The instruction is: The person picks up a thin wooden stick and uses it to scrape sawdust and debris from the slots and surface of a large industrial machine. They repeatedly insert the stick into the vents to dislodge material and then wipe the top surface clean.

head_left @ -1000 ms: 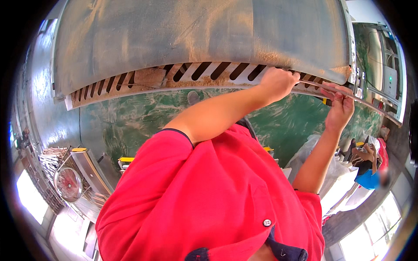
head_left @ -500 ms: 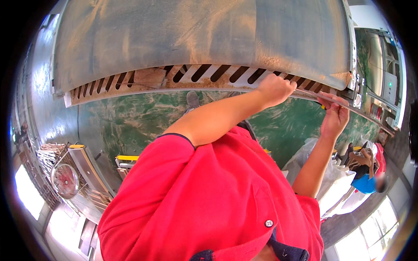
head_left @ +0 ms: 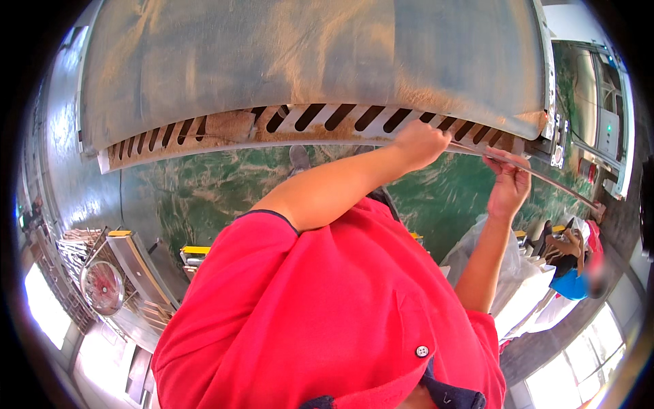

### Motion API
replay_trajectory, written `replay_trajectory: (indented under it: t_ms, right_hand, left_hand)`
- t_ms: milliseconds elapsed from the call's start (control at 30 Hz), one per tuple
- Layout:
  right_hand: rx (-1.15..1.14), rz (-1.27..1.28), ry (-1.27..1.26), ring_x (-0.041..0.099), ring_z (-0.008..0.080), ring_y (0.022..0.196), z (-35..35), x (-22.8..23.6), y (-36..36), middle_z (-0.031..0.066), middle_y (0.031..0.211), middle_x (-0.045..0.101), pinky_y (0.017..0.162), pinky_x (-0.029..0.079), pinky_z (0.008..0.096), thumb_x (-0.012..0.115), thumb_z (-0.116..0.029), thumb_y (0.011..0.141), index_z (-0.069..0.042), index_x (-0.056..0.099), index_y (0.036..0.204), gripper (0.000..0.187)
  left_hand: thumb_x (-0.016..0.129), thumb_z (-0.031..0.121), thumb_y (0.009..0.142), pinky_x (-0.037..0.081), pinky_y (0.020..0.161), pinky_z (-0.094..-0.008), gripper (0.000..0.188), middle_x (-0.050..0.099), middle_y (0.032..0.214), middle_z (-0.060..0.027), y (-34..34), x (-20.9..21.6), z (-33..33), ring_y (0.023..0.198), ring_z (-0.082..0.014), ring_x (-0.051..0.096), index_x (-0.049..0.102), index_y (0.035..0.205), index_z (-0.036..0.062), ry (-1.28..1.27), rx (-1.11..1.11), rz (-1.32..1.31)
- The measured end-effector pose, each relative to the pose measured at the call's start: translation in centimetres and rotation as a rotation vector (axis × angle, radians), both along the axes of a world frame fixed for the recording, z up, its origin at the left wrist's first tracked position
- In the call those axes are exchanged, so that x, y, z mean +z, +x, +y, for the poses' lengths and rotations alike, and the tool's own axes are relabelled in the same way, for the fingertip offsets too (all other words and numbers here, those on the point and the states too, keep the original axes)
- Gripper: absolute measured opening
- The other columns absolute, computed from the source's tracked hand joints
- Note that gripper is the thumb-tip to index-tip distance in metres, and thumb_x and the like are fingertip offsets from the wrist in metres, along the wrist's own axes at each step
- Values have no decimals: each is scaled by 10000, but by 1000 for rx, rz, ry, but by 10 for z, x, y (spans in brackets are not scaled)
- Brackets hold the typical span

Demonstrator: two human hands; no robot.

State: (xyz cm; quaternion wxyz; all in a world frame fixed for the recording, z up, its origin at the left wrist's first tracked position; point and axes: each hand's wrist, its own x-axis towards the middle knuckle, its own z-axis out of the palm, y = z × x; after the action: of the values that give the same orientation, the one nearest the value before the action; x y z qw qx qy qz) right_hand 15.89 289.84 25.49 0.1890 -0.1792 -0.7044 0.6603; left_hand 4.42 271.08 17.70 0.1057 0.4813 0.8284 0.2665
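A long thin metal strip runs from my left hand out to the right, just below the black-and-white striped edge of a big dusty grey machine panel. My left hand is closed in a fist around the strip's near end, right at the striped edge. My right hand pinches the strip from below, a little further right. Both arms are stretched out ahead of my red shirt.
A green floor lies under the panel. A round fan and metal racks stand at the left. White sacks and a seated person in blue are at the right, below a grey cabinet.
My right hand has moved left and a little down along the strip, closer to my left hand. The strip's far end now sticks out further to the right. My left hand stays at the striped edge.
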Motion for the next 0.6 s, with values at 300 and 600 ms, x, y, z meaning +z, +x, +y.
replay_trajectory:
  t_ms: [300, 600]
  right_hand:
    - [-63, -46, -74, 661, 342, 1017, -10, -26, 4, 181, 1059, 654, 847, 576, 464, 499, -15, 971, -13, 583, 1030, 103]
    - [-92, 79, 80, 663, 363, 1002, -3, 46, 26, 208, 1039, 663, 840, 580, 454, 491, -57, 983, 9, 587, 1058, 138]
  left_hand:
    - [607, 94, 774, 536, 567, -374, 70, 672, 698, -67, -8, -13, -2, 680, -251, 700, 614, 843, 89, -136, 7, 16]
    - [598, 100, 776, 513, 552, -389, 81, 682, 751, -72, 8, 45, 14, 692, -248, 695, 595, 855, 84, 10, -26, 6]
